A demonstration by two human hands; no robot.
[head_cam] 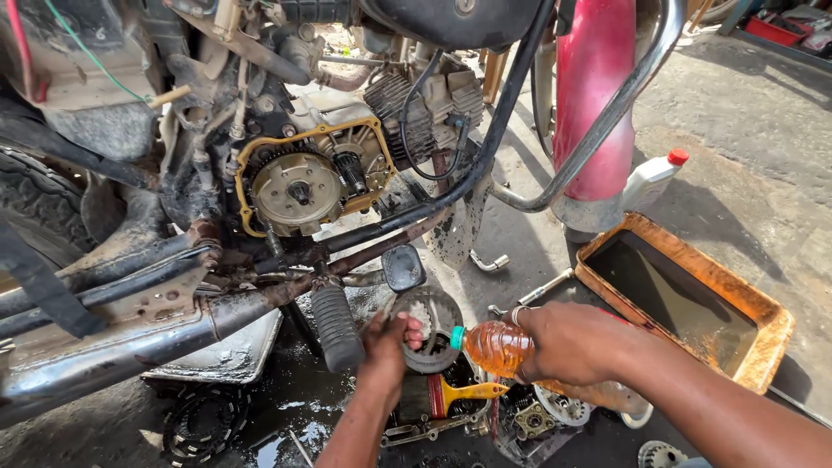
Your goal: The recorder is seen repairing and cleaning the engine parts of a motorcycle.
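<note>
Below the motorcycle's opened engine [305, 184], the left hand [387, 340] clenches a grey clutch ring [431, 328] over the oily floor [286, 416], while the right hand [568, 342] grasps a tilted bottle [496, 347] of amber fluid, apparently mid-rinse, calling for a steady pour.

Oil-stained concrete floor [745, 173]: rusty orange tray [766, 345] of dark liquid, white red-capped bottle [652, 176], clutch ring [201, 422], yellow-handled brush [459, 393], scattered engine parts [530, 419].

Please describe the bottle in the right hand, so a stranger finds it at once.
Below the motorcycle's open engine, left of the rusty orange metal tray, the right hand holds a clear plastic bottle of amber liquid sideways. Its green neck distinguishes it from the red-capped white bottle.
</note>
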